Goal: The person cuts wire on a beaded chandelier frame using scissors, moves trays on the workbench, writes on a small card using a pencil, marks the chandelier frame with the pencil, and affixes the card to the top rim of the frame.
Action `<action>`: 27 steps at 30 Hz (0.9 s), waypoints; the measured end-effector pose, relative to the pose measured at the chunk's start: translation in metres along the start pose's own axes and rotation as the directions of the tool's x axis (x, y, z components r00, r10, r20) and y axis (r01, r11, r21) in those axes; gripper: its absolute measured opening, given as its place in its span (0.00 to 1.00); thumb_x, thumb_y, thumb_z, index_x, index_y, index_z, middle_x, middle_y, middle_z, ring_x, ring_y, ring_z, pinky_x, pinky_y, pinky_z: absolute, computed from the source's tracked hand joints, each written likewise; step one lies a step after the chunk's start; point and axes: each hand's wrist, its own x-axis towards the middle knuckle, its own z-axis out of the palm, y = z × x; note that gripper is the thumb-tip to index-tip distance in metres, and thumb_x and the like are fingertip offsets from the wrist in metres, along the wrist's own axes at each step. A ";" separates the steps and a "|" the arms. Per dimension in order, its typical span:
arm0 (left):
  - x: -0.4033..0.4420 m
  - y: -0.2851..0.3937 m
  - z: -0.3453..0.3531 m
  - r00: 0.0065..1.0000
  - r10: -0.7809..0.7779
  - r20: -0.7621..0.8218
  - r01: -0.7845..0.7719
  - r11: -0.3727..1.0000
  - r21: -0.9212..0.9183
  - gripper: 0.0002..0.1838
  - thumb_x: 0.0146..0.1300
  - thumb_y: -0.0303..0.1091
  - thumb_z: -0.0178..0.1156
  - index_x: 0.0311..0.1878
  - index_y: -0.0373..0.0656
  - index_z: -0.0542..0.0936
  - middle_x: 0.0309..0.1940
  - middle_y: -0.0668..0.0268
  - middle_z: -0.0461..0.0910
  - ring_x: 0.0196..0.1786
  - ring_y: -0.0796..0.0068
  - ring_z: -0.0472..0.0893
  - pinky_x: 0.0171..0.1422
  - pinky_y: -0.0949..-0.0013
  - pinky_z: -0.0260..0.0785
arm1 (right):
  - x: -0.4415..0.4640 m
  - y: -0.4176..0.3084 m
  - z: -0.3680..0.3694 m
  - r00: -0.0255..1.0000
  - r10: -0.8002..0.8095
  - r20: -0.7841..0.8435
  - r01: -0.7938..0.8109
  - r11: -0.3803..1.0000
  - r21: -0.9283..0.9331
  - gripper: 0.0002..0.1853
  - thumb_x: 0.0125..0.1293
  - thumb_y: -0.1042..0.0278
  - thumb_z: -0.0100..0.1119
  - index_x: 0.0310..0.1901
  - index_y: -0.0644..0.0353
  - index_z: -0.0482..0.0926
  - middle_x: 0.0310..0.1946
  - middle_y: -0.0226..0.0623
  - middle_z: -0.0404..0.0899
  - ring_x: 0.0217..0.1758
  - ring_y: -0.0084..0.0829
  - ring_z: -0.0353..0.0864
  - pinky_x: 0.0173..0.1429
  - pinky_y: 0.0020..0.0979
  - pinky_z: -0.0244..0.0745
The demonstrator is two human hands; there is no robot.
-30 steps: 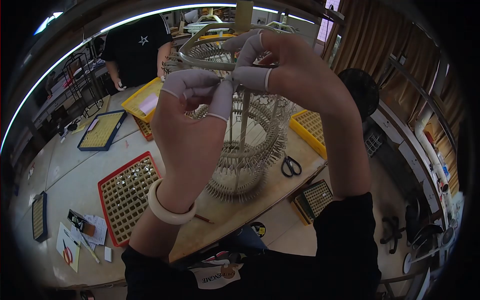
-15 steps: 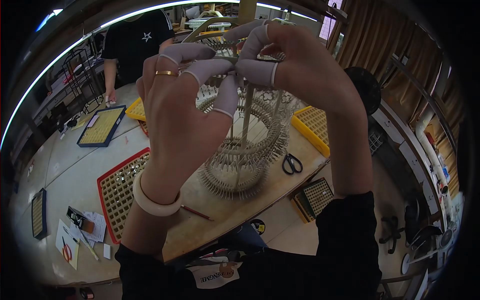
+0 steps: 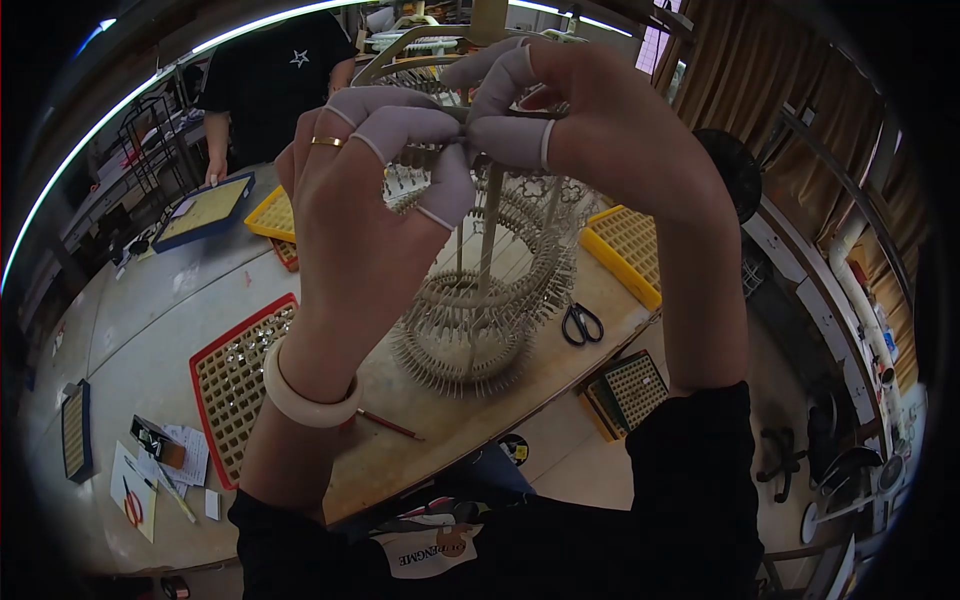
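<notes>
A tall metal rack point(image 3: 488, 285) with a central post and rings of many thin hooks stands on the table before me. Small pieces hang on its right side. My left hand point(image 3: 350, 215), with white finger cots, a ring and a pale bangle, pinches at the rack's upper part. Opposite it, my right hand point(image 3: 600, 130), also in finger cots, has thumb and forefinger closed at the same spot. Both sets of fingertips nearly meet there. Whatever lies between them is hidden or too small to name.
Left of the rack lies a red-rimmed compartment tray point(image 3: 240, 385) holding shiny pieces. A yellow tray point(image 3: 625, 255) and black scissors point(image 3: 581, 325) lie to the right. A pencil point(image 3: 390, 425) is near the front edge. Across the table, another person point(image 3: 270, 100) touches a blue-rimmed tray point(image 3: 205, 215).
My fingers have shifted only slightly at the rack's upper part. Across the table, the blue-rimmed tray has moved away from me and tilted, with the other person's hand at its edge.
</notes>
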 end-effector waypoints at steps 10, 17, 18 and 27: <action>0.000 0.002 -0.005 0.999 -0.005 0.052 0.010 0.996 -0.085 0.12 0.49 0.26 0.68 0.39 0.46 0.82 0.43 0.69 0.80 0.53 0.66 0.75 0.68 0.60 0.54 | -0.001 -0.005 0.000 0.996 0.094 0.003 -0.094 0.993 0.067 0.03 0.54 0.76 0.62 0.30 0.66 0.80 0.45 0.43 0.80 0.31 0.23 0.79 0.30 0.23 0.75; 0.000 -0.004 0.006 0.999 0.035 -0.021 -0.035 0.999 -0.013 0.10 0.49 0.26 0.66 0.37 0.46 0.81 0.41 0.70 0.80 0.51 0.68 0.75 0.59 0.63 0.57 | 0.002 -0.015 -0.001 0.994 0.108 -0.003 -0.108 0.994 0.031 0.04 0.52 0.77 0.61 0.29 0.68 0.81 0.39 0.42 0.81 0.31 0.23 0.79 0.30 0.23 0.73; 0.000 -0.003 0.006 0.999 0.035 -0.021 -0.035 0.999 -0.013 0.10 0.49 0.26 0.66 0.37 0.46 0.81 0.41 0.70 0.80 0.51 0.68 0.75 0.59 0.63 0.57 | 0.004 -0.015 -0.004 0.992 0.120 0.043 -0.120 0.993 -0.004 0.04 0.52 0.77 0.60 0.29 0.68 0.81 0.38 0.41 0.81 0.31 0.23 0.79 0.30 0.22 0.72; -0.001 -0.001 0.011 0.997 0.054 -0.054 -0.046 0.987 0.153 0.11 0.47 0.30 0.68 0.36 0.48 0.80 0.42 0.72 0.79 0.49 0.71 0.74 0.60 0.65 0.55 | 0.002 -0.023 -0.011 0.989 0.122 0.087 -0.124 0.992 0.019 0.05 0.54 0.76 0.60 0.31 0.67 0.81 0.35 0.39 0.81 0.31 0.21 0.79 0.30 0.21 0.72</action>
